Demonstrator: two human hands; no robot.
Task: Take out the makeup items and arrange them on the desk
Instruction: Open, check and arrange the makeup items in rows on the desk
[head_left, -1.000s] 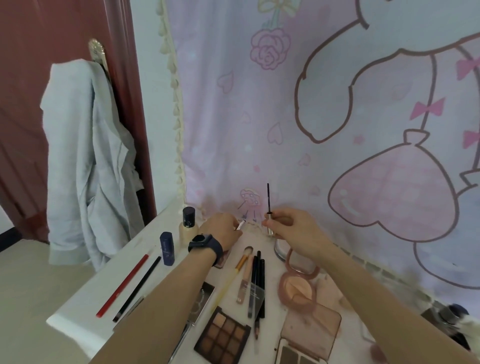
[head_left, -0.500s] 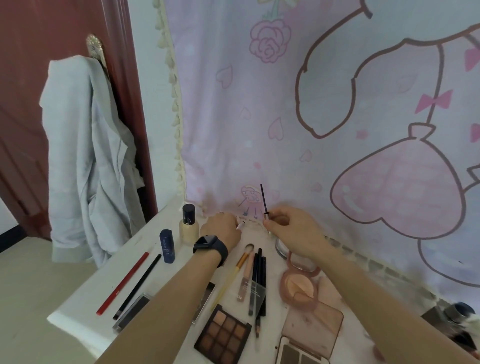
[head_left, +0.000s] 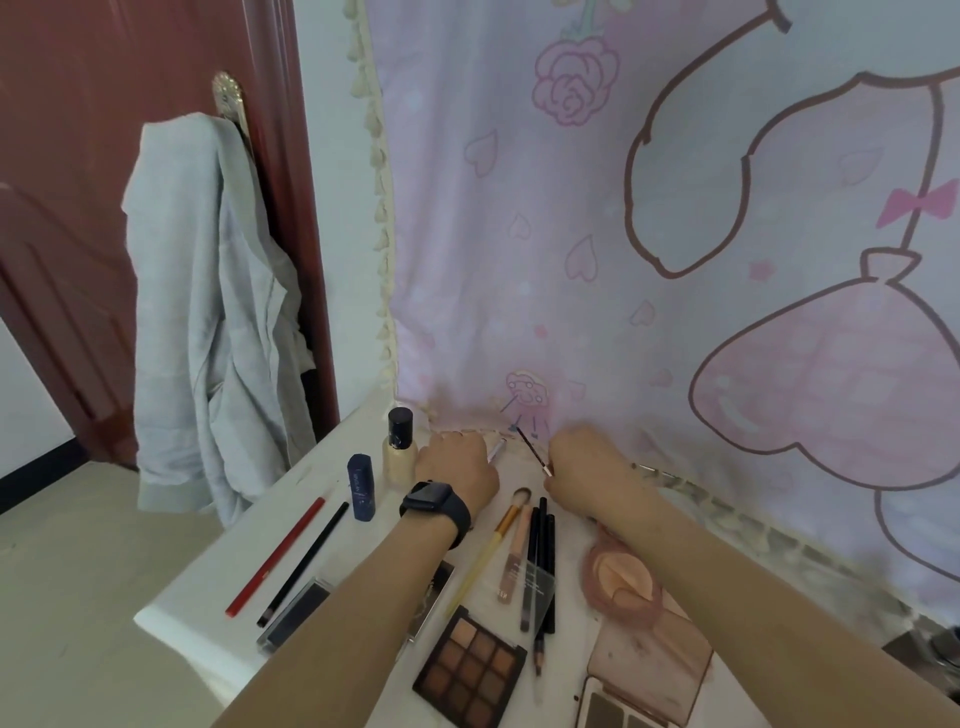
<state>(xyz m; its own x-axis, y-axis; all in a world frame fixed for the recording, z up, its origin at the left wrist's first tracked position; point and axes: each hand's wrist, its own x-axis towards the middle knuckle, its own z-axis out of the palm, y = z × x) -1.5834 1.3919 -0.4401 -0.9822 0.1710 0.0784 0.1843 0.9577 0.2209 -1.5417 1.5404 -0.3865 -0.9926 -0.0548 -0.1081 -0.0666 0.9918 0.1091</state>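
Note:
At the back of the white desk (head_left: 332, 483), my right hand (head_left: 587, 467) pinches a thin black applicator wand (head_left: 531, 448) whose tip leans up and left. My left hand (head_left: 460, 465), a black watch on its wrist, grips a small pale tube (head_left: 496, 450) whose end pokes out toward the wand. Laid out on the desk are a foundation bottle (head_left: 399, 447), a dark blue lipstick (head_left: 361, 486), a red pencil (head_left: 275, 557), a black pencil (head_left: 304, 564), a gold-handled brush (head_left: 488, 556), several dark pens (head_left: 540, 566), a nine-pan eyeshadow palette (head_left: 470, 665) and an open pink powder compact (head_left: 621, 579).
A pink cartoon-print cloth (head_left: 675, 234) hangs directly behind the desk. A grey garment (head_left: 208, 312) hangs on the dark red door (head_left: 78, 208) at the left. A second open pink palette (head_left: 644, 675) lies at the near right. A dark jar (head_left: 943, 644) sits at the far right edge.
My right hand has lowered the wand and tilted it from upright to leaning left, nearer the tube in my left hand. Both hands sit slightly lower toward the desk.

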